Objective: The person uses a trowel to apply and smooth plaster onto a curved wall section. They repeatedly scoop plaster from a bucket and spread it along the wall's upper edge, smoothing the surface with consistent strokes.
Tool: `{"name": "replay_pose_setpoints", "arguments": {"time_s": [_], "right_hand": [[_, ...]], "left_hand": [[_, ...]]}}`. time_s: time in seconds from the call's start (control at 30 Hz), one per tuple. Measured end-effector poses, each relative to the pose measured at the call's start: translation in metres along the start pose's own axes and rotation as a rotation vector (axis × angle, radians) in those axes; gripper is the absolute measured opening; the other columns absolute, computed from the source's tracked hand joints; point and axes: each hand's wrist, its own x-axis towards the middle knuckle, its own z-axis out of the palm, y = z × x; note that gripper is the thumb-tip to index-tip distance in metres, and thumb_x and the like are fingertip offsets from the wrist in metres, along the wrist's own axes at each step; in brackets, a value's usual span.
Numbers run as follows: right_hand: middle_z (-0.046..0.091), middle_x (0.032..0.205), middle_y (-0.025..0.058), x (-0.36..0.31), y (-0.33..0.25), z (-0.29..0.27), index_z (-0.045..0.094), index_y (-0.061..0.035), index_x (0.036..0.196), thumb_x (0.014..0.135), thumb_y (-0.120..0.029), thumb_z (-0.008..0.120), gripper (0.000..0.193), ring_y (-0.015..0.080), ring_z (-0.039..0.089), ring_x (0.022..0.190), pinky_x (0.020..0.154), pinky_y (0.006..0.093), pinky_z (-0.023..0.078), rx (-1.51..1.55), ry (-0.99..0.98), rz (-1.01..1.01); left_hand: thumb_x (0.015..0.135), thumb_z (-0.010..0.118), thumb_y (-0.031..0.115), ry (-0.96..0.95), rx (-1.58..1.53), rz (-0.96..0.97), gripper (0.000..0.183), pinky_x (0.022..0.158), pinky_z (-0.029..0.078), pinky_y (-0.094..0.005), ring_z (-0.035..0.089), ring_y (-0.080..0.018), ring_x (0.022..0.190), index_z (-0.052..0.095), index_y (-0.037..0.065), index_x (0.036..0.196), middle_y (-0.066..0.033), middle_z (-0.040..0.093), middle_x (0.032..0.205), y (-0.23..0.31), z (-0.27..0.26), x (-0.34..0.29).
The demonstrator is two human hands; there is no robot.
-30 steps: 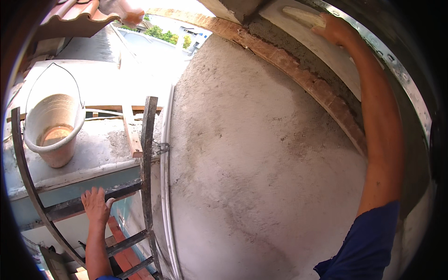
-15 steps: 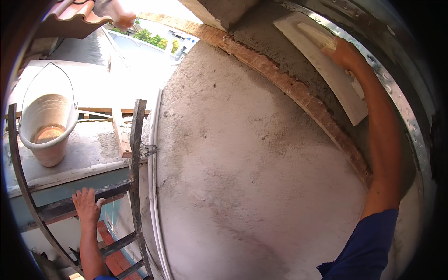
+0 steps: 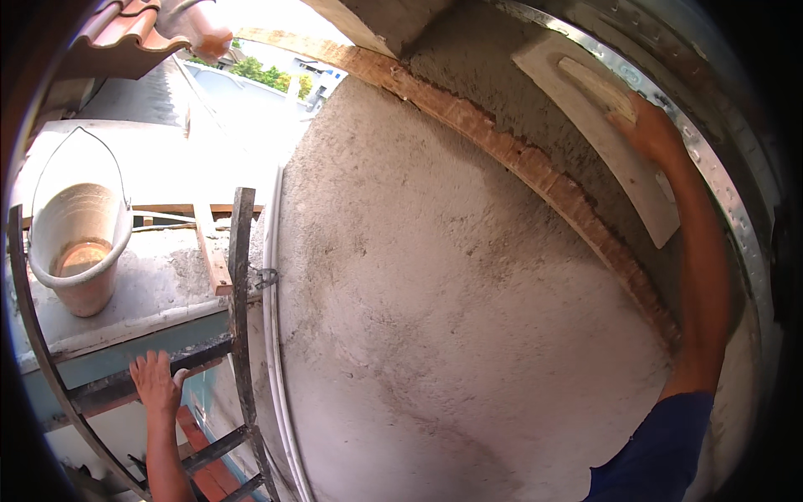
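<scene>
My right hand [image 3: 657, 130] is closed around the wooden handle of a long, pale plastering float [image 3: 623, 159]. The float's face lies against the grey, wet-looking mortar strip [image 3: 493, 71] at the upper right, between a wooden batten [image 3: 519, 155] and a shiny dotted metal edge. Down at the left, my left hand [image 3: 157, 381] holds a rung of a dark metal ladder [image 3: 240, 284], its fingers over the top and its thumb out to the side. The palm side of that hand is hidden.
A mortar-stained bucket [image 3: 88, 293] with a wire handle stands on the ledge beyond the ladder. Pale pipes [image 3: 272, 335] run down beside the rough plastered wall [image 3: 452, 318]. Roof tiles [image 3: 125, 29] jut in at the upper left. A concrete beam [image 3: 381, 25] sticks out overhead.
My right hand and the float have moved a little right and down along the mortar strip. My left hand stays on the rung. The view has shifted slightly.
</scene>
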Motion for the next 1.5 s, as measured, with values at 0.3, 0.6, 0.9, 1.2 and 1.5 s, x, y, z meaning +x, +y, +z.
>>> {"name": "replay_pose_setpoints", "arguments": {"time_s": [0.3,0.6,0.9,1.2,1.5], "right_hand": [[0.063,0.131,0.0286,0.085,-0.098,-0.001,0.044,0.0017,0.151,0.092,-0.053,0.068,0.083,0.0352,0.067,0.117,0.098,0.0484,0.053,0.157,-0.139,-0.036],[0.058,0.140,0.0293,0.137,-0.081,0.022,0.044,0.0033,0.150,0.089,-0.051,0.073,0.087,0.0374,0.064,0.122,0.102,0.0468,0.052,0.112,0.038,-0.108],[0.063,0.134,0.0281,0.163,-0.073,0.078,0.049,0.0018,0.147,0.090,-0.041,0.072,0.075,0.0344,0.065,0.120,0.103,0.0443,0.050,0.170,0.298,-0.236],[0.070,0.120,0.0251,0.002,-0.155,0.016,0.057,0.0005,0.137,0.090,-0.032,0.073,0.059,0.0371,0.070,0.107,0.096,0.0465,0.053,0.123,-0.053,-0.302],[0.071,0.119,0.0204,0.005,-0.180,0.022,0.061,-0.0033,0.132,0.092,-0.033,0.069,0.050,0.0368,0.069,0.111,0.095,0.0476,0.055,0.099,-0.024,-0.259]], "left_hand": [[0.073,0.084,0.036,-0.069,-0.020,-0.020,0.049,0.099,0.037,-0.0485,0.053,-0.0348,0.104,0.063,0.006,0.105,-0.0128,0.059,0.104,0.009,-0.002,0.003],[0.073,0.084,0.038,-0.036,0.030,-0.032,0.049,0.099,0.037,-0.0475,0.053,-0.0339,0.104,0.065,0.006,0.105,-0.0119,0.059,0.104,0.005,-0.003,0.003],[0.075,0.082,0.041,0.033,0.050,0.019,0.048,0.097,0.037,-0.0468,0.052,-0.0328,0.102,0.064,0.007,0.103,-0.0108,0.058,0.103,0.003,0.005,-0.001],[0.074,0.083,0.041,-0.024,0.070,-0.035,0.047,0.094,0.038,-0.0463,0.053,-0.0325,0.100,0.064,0.008,0.101,-0.0101,0.058,0.101,0.005,-0.007,0.001],[0.075,0.082,0.042,0.018,0.076,0.010,0.046,0.095,0.038,-0.0466,0.053,-0.0324,0.100,0.064,0.008,0.101,-0.0099,0.059,0.101,0.007,0.001,0.002]]}}
